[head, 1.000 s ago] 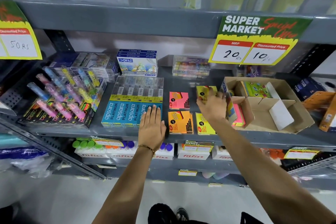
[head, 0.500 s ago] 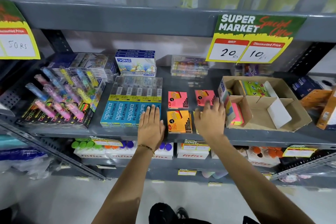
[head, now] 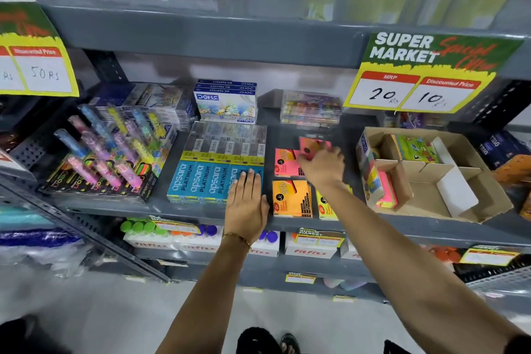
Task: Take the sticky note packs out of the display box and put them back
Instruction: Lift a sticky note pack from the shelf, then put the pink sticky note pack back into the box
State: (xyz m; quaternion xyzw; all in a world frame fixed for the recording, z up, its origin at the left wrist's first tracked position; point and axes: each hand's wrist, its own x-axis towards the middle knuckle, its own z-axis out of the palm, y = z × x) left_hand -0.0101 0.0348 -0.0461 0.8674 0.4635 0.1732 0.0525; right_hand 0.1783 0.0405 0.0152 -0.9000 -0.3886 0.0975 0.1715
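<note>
A brown cardboard display box sits on the right of the middle shelf, with a pink sticky note stack and a green pack still inside. On the shelf lie a pink pack, an orange pack and a yellow pack, the last partly under my right arm. My right hand grips a second pink pack, lifted and blurred, just behind the flat pink one. My left hand rests flat, fingers together, on the blue pencil boxes.
Blue Apsara pencil boxes lie left of the packs. Highlighter packs fill the far left. A Doms box and a clear crayon case stand at the back. Price signs hang from the upper shelf.
My right hand set a yellow pack down near the shelf's front, then moved back and left and picked up a pink pack. The left hand stayed put.
</note>
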